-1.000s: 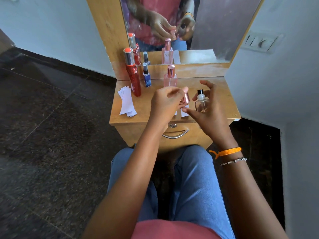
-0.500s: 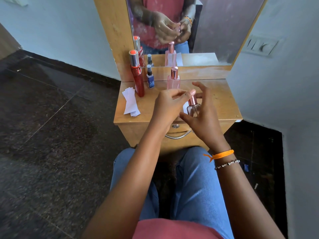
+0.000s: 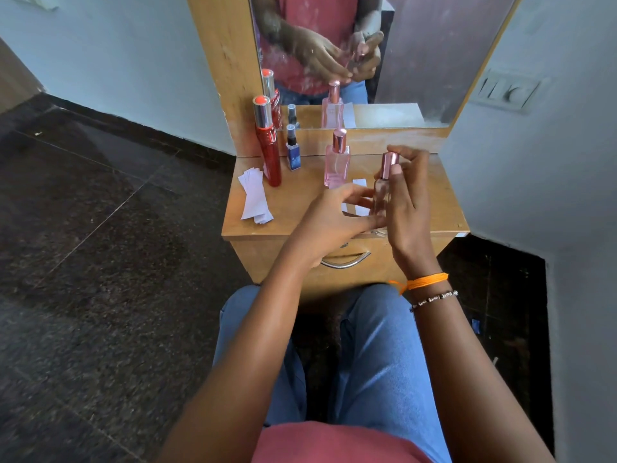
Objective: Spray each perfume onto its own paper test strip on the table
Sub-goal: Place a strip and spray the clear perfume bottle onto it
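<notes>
- Right hand [image 3: 409, 208] has its grip curled around a clear glass perfume bottle with a rose-gold cap [image 3: 384, 185], upright above the wooden worktop [image 3: 293, 208].
- Left hand [image 3: 334, 215] fingers relaxed, touching the bottle's base.
- White paper strips [image 3: 360, 195] lie beneath.

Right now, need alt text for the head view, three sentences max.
A person seated at a small wooden dressing table holds a clear glass perfume bottle with a rose-gold cap upright in the right hand, while the left hand touches its base. A tall red bottle, small blue bottle, pink bottle and white paper strips sit on the table.
</notes>
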The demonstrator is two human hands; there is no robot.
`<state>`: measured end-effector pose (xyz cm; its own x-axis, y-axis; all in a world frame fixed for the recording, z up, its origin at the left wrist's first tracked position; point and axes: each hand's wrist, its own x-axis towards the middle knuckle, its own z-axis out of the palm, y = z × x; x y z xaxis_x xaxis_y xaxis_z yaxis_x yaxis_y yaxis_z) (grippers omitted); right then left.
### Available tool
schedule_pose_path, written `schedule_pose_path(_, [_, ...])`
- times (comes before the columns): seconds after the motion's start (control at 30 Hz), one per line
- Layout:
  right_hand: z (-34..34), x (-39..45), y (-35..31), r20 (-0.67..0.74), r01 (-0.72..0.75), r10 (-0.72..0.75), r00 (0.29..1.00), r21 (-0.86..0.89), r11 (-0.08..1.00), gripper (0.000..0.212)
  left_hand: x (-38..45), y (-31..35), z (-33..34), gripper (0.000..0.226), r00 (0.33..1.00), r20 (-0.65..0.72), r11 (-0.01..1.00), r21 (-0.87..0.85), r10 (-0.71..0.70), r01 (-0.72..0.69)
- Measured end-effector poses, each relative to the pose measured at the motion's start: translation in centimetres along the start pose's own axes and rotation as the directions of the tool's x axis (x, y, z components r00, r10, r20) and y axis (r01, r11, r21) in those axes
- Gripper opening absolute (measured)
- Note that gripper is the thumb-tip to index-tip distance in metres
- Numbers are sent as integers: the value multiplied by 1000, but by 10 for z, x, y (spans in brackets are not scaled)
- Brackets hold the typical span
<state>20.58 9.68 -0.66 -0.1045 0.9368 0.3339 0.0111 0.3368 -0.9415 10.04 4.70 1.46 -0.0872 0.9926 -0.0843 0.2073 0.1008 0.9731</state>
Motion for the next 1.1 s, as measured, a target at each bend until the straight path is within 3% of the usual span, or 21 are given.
schedule_pose_path(0.1, [0,0,-3,33,-33,31,999,55,998,10,1,0,3,36,989,-135,995,85,54,-43])
schedule_pose_path(0.37, [-8,4,-8,73,-142,129,989,227,963,17,-5,4,14,42,948,-286,971,228,137,-71])
schedule_pose_path(0.6, [-12,9,-15,86,-150,131,988,270,951,32,-6,7,13,43,936,-281,970,176,212,-167])
schedule_pose_path(0.73, [-13,7,-18,160,-221,177,971,316,923,15,-4,5,10,48,929,-303,972,167,212,-167])
schedule_pose_path(0.9, [-12,9,-19,154,-225,185,970,306,925,6,-4,4,8,49,932,-290,971,156,218,-179])
schedule_pose_path(1.1, [-23,5,-9,295,-295,217,931,256,921,36,-1,-2,7,50,934,-309,982,103,181,-156])
